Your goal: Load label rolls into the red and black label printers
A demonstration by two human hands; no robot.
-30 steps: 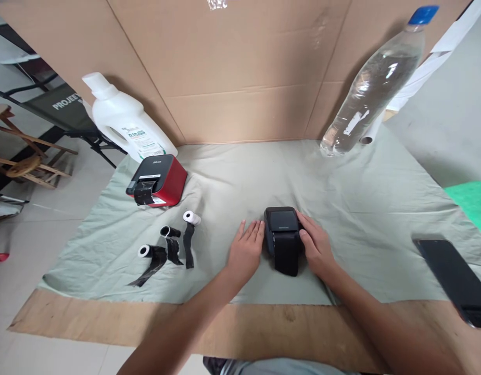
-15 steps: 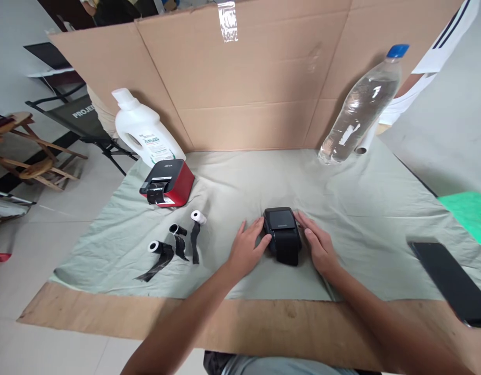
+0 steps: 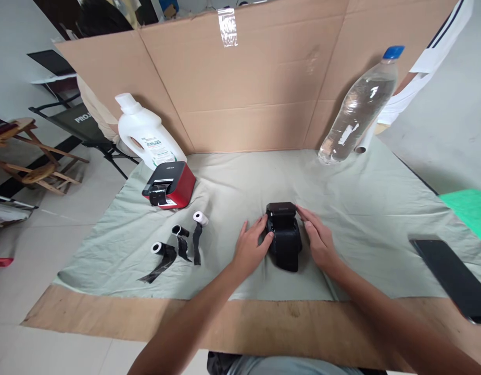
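A small black thermal printer point(image 3: 286, 245) stands on the cloth in front of me, its lid point(image 3: 281, 209) raised at the back. A wide black strip point(image 3: 286, 259) hangs from its front. My left hand point(image 3: 250, 245) grips its left side, fingers stretched along the edge and thumb near the front. Against the right side lies my right hand point(image 3: 318, 239), its fingertips by the lid hinge. Both hands hold the printer between them. To the left are three small rolls with dark strips: a white one point(image 3: 200, 218), a black one point(image 3: 179, 230) and another black one point(image 3: 157, 248).
A red and black printer point(image 3: 174, 185) sits at the left, before a white jug point(image 3: 147, 130). A cardboard panel point(image 3: 244, 88) rises behind. A large water bottle point(image 3: 361, 104) leans at the right, and a black phone point(image 3: 451, 278) lies near the right edge. People are partly visible behind.
The black printer's lid has swung up and back, baring its inside. Both hands stay at the printer's sides with little shift. The view has moved slightly.
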